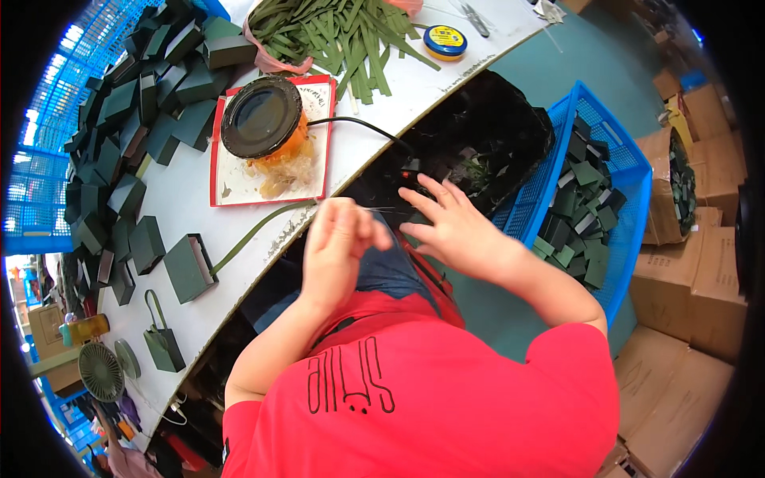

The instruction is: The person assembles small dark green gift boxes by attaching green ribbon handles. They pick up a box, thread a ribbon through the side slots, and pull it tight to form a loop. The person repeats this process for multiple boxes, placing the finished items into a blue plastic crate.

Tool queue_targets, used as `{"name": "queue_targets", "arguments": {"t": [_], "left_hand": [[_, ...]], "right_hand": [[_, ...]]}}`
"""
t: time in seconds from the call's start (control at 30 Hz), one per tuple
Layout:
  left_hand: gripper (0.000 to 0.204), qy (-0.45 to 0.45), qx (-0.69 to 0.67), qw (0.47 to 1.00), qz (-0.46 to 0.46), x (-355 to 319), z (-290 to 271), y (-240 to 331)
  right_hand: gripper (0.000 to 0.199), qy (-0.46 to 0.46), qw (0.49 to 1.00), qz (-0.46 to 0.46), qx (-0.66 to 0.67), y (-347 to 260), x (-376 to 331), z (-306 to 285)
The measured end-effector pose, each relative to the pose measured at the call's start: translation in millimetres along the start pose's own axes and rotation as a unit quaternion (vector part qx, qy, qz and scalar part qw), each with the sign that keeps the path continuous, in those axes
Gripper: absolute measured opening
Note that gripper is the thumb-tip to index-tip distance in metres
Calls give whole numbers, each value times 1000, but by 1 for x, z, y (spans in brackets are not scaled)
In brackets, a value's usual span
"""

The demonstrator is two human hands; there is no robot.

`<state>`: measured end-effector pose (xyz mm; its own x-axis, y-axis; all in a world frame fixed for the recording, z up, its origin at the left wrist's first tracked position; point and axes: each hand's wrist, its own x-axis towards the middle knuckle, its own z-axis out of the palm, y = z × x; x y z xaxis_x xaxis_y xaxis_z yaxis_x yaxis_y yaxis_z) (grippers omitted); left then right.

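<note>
My left hand is raised over the table's front edge with its fingers curled together, slightly blurred. A narrow green ribbon runs up to these fingers, and its end is hidden there. The ribbon's other end meets a dark green box on the table. To the right, my right hand is held off the table, fingers spread and nothing visible in them. Thin shiny strands stretch between the two hands. Beyond my left hand, a round pot with a black lid and amber, glue-like drips stands on a red-edged white tray.
Dark green boxes are heaped at left, beside a blue basket. A small box with a ribbon loop stands nearer. Green ribbon strips and a yellow-blue tin lie farther back. A blue crate of green pieces is right.
</note>
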<state>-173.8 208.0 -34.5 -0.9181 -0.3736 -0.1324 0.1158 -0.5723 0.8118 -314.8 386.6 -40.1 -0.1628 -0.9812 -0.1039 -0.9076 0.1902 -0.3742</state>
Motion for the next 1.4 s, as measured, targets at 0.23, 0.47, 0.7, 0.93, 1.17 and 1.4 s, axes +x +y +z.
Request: {"name": "queue_targets", "arguments": {"t": [0.23,0.47,0.7,0.93,1.17,1.4], "left_hand": [[23,5,139,989,-59,-29,-58,0],[32,-15,503,864,20,-14,-83,-43],[59,-277,613,734,-94,-48,-75,31],[61,-80,714,671,184,-103,-146,172],[109,73,768,635,33,-99,-213,195],[101,30,680,712,173,-121,-182,188]], "right_hand": [[40,166,624,109,756,133,-87,-62],[41,596,653,464,-59,348,-302,-106],[23,348,856,314,219,108,-77,-118],[16,138,926,176,304,-55,36,-44],[17,-133,856,49,498,-147,105,7],[19,244,915,-167,276,-175,171,2]]}}
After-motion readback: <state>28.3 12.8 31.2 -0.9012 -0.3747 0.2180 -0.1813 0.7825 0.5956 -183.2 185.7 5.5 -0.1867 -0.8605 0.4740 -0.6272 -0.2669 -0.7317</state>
